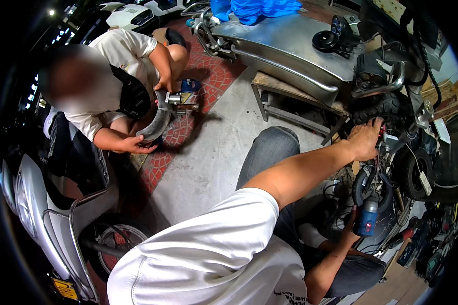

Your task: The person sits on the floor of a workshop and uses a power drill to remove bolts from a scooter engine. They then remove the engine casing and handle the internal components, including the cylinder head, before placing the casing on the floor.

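Observation:
My left hand (pixel 364 141) reaches across to the right, its fingers bent around a small part with red on it, among the metal parts of a scooter frame. What exactly it grips is hidden by the fingers. Lower down, my right hand (pixel 349 233) is closed on a blue cordless drill (pixel 369 218). The drill points upward, a long thin bit rising from its chuck toward my left hand. Behind the bit is a small black tyre (pixel 359 188), with loose cables around it.
A crouching person (pixel 132 56) at the left holds a curved grey fender (pixel 160 122). A metal scooter body (pixel 290 48) rests on a wooden bench (pixel 269 84). A silver scooter (pixel 30 198) stands at the left. Tools (pixel 432 254) crowd the lower right.

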Demonstrator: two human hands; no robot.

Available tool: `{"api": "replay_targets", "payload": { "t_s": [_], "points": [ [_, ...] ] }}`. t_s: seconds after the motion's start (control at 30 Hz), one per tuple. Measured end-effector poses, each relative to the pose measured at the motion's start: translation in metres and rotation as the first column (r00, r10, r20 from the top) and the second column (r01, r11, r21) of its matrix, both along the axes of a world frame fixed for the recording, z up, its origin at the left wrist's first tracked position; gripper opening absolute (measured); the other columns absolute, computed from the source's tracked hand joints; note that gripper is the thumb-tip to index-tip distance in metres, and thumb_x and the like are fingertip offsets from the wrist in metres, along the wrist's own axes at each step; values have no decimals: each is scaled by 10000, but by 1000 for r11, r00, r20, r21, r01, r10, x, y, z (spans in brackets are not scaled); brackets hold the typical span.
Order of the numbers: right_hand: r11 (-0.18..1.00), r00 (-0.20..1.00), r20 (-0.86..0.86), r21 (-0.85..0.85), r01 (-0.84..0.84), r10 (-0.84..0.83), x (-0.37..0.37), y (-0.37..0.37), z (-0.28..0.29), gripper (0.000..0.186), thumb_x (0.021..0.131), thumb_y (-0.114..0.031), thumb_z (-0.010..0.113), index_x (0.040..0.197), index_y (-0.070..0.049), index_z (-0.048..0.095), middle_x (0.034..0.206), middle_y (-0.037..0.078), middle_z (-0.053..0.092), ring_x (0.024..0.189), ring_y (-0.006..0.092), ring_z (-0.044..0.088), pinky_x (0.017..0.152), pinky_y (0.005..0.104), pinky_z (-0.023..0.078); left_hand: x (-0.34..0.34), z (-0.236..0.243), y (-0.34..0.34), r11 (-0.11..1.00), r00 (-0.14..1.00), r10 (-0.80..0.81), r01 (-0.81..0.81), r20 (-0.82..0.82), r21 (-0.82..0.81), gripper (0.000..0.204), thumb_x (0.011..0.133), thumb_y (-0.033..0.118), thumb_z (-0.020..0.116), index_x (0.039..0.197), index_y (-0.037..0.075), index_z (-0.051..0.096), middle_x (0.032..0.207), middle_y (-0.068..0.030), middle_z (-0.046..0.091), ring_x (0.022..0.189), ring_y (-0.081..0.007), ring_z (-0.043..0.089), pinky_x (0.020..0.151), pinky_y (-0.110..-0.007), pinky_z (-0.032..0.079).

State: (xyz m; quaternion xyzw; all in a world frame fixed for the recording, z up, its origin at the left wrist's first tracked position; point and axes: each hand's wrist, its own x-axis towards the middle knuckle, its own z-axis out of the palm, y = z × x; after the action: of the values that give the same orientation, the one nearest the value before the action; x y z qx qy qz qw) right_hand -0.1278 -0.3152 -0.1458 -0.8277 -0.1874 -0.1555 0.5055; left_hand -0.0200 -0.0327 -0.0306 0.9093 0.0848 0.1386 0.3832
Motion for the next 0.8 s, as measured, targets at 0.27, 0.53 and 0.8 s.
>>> {"api": "replay_targets", "payload": {
  "t_s": [0.27, 0.53, 0.8],
  "points": [
    [996, 985, -148, 20, -84, 86, 1, -13, 2, 321, 987, -147, 810, 1230, 43, 721, 1147, 113, 751, 983, 231, 679, 902, 359, 538, -1, 10, -1, 993, 1000, -2, 0, -18, -119, 846, 769, 228, 801, 1447, -40, 372, 1307, -348, 624, 1197, -510, 654, 1063, -538, 524],
    [996, 991, -101, 0, -90, 89, -7, -3, 8, 328, 983, -115, 804, 1268, 19, 712, 1167, 114, 753, 1022, 238, 687, 930, 379, 548, -1, 16, 4, 987, 1000, 3, -1, 12, -158, 762, 806, 261, 824, 1386, -27, 421, 1228, -341, 673, 1124, -526, 672, 1015, -551, 531],
    [991, 992, -39, -47, -124, 122, -1, -11, -25, 240, 984, -88, 788, 1200, -4, 724, 1090, 84, 748, 968, 216, 682, 871, 373, 556, 9, 11, 6, 991, 993, 36, -21, 115, -129, 683, 770, 260, 851, 1302, -35, 539, 1171, -285, 716, 1103, -495, 688, 972, -545, 548]
  ]
}}
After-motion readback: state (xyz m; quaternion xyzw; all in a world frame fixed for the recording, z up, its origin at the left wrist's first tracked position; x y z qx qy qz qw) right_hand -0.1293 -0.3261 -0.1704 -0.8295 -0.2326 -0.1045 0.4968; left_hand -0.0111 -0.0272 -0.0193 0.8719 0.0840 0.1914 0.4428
